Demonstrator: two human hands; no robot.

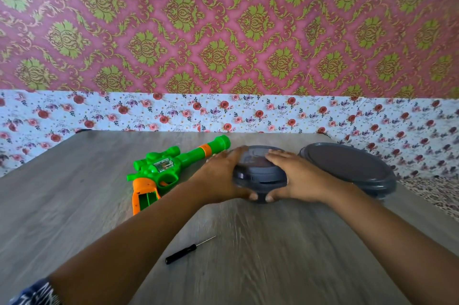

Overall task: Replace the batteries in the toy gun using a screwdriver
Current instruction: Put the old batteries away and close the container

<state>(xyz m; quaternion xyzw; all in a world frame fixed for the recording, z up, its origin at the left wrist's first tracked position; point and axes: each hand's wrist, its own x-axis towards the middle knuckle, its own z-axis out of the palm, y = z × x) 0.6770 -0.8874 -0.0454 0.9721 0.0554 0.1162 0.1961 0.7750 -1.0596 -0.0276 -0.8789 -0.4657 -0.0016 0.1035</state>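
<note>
Both hands, left hand [218, 175] and right hand [295, 175], clasp a round grey container [259, 175] with fingers spread around its sides, while the toy gun [171, 168] lies just left on the worktop [248, 255], screwdriver [188, 250] nearer.

Single head-worn view, wide-angle, looking forward and down over the bench [74, 205] from close above, toward the patterned wall [223, 31]; both forearms entering from the bottom edge.
</note>
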